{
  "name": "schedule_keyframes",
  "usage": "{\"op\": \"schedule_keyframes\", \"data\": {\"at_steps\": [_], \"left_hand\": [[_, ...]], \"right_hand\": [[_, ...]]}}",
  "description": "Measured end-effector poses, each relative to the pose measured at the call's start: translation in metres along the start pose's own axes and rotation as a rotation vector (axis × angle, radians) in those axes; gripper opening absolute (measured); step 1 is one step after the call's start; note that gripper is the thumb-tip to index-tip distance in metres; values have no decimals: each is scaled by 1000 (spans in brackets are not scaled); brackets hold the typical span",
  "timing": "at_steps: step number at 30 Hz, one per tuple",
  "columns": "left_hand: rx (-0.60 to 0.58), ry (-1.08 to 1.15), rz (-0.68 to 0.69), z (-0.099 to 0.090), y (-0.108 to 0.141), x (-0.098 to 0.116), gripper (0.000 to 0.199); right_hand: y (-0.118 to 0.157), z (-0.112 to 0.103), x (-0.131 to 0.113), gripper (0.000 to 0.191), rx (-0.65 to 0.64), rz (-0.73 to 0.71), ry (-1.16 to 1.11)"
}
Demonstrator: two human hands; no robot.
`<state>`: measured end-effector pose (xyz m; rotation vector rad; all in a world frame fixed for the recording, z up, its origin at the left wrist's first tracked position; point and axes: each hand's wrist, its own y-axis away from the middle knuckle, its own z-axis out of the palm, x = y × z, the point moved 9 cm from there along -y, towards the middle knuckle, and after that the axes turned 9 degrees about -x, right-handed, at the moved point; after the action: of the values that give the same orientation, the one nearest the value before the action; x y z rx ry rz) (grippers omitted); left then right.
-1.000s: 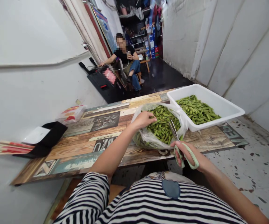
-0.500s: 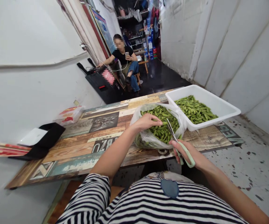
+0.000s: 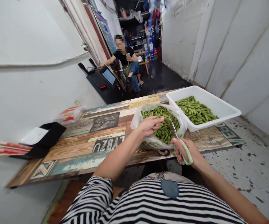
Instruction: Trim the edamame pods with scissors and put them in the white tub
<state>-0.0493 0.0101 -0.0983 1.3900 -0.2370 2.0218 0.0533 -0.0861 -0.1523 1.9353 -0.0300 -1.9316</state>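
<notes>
My left hand is over the clear plastic bag, its thumb and fingers pinched on an edamame pod that is mostly hidden by the fingertips. Many green edamame pods fill the bag. Light green-handled scissors are in my right hand, fingers through the loops. Their metal blades point up and away over the bag, close to my left fingertips, and look nearly closed.
A white plastic tub with more edamame pods stands right of the bag on the wood-patterned table. At the left are a black holder with chopsticks and a plastic packet. Beyond the table a person sits holding a phone.
My left hand has turned, with its fingers curled in more. The scissors have moved slightly right and their blades and handles have come closer together.
</notes>
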Motion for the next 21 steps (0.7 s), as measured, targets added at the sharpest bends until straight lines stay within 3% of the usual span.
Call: {"op": "schedule_keyframes", "data": {"at_steps": [2, 5, 9, 12, 16, 18, 21], "left_hand": [[53, 14, 73, 4, 2, -1, 23], [180, -31, 176, 0, 7, 5, 18], [368, -163, 287, -20, 17, 35, 18], [308, -301, 297, -18, 12, 58, 29], [190, -492, 146, -11, -9, 56, 45], [188, -737, 135, -10, -19, 52, 43], [205, -1205, 160, -6, -32, 45, 23]], "right_hand": [[0, -1, -1, 41, 25, 6, 7], [1, 4, -5, 42, -35, 0, 99], [9, 9, 1, 42, -139, 53, 138], [17, 7, 5, 44, -162, 73, 50], [23, -3, 2, 48, -108, 41, -104], [25, -7, 2, 48, -74, 44, -180], [25, -11, 4, 49, -46, 59, -234]]}}
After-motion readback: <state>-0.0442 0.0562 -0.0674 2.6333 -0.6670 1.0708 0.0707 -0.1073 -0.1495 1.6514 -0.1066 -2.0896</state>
